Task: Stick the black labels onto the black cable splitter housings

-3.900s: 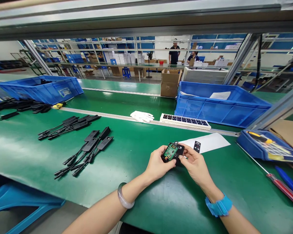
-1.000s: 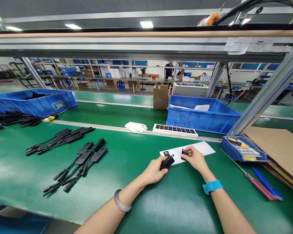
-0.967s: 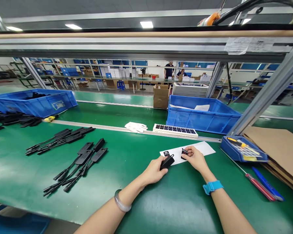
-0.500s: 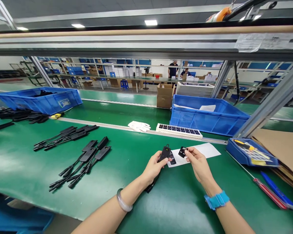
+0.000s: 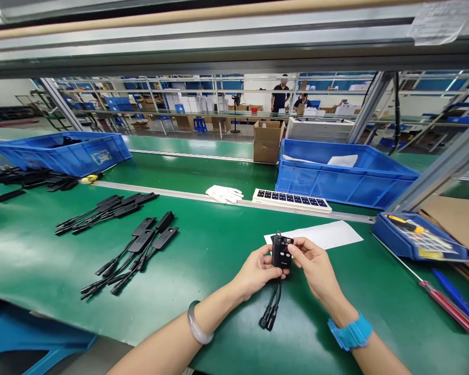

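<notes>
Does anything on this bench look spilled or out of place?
Nothing looks spilled. Slightly odd: a white glove lies over the metal strip, while the left hand and right hand at the black device are bare.

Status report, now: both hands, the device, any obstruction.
Left hand gripping black cabled device. Right hand pinching black label over its face; whether stuck, can't tell. No obstruction seen; white sheet lies just beyond.

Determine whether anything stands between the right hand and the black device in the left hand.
Only the black label in the right hand, over the front of the black device in the left hand; no other obstruction is visible.
</notes>
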Demonstrator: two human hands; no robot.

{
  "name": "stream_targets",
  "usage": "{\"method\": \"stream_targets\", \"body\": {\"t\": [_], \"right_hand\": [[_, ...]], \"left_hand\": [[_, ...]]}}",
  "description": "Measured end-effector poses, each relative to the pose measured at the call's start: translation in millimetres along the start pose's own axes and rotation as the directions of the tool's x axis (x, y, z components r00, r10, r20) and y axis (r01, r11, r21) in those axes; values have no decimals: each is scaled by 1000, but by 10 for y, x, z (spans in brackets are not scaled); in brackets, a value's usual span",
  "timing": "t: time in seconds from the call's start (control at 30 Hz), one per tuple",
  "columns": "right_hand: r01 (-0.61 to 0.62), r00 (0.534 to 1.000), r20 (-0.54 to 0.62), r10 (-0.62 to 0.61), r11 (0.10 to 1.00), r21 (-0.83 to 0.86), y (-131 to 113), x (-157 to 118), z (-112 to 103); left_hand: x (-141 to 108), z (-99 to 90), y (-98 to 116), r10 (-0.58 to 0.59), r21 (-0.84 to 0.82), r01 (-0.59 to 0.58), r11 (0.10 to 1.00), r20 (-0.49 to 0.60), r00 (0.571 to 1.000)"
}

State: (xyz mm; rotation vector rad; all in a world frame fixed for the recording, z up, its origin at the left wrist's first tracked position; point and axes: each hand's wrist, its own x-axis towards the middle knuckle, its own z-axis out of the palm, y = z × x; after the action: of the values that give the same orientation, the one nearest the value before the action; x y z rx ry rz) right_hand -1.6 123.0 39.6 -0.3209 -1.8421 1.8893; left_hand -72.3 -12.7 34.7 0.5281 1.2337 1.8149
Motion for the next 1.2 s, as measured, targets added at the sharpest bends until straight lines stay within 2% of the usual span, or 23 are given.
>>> {"method": "stream_targets", "body": {"t": [0.37, 0.67, 1.2], "right_hand": [[70, 997, -15, -73, 989, -127, 35, -20, 8], [91, 992, -69, -102, 986, -138, 48, -44, 32], [-12, 980, -198, 4, 999, -38, 54, -61, 82]], "left_hand": [[-21, 7, 35, -40, -38, 42, 998, 50, 998], [-9, 18, 6, 2, 19, -4, 1000, 67, 998], [7, 15, -45, 65, 180, -80, 981, 85, 994]]}}
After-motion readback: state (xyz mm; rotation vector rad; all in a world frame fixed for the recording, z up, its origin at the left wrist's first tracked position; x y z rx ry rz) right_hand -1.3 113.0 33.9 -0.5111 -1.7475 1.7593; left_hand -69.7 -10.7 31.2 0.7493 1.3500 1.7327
